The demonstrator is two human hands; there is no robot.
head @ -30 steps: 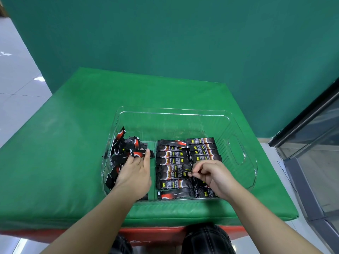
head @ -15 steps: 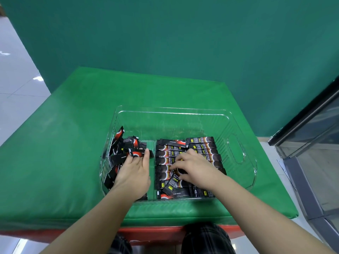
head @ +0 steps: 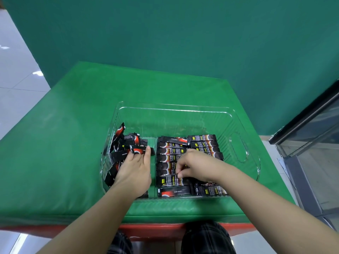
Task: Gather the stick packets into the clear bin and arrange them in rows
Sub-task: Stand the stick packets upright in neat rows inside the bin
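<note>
A clear plastic bin (head: 244, 125) stands on the green table. Black and red stick packets fill its near half. On the left lies a loose jumbled pile (head: 124, 142). In the middle and on the right the packets lie flat in two rows (head: 201, 143). My left hand (head: 134, 167) rests on the loose pile, fingers straight, its fingertips on a packet with a red mark (head: 138, 150). My right hand (head: 196, 165) reaches over the middle row, and its thumb and fingertips pinch the top edge of a packet (head: 169, 180) near the front.
The green padded table (head: 64, 143) extends to the left of and behind the bin. Its red front edge (head: 165, 228) is close to my knees. A glass-fronted cabinet (head: 315, 136) stands on the right. A green wall closes off the back.
My right hand moved left from the right row to the middle row and laid a packet down flat near the front. My left hand stayed on the loose pile.
</note>
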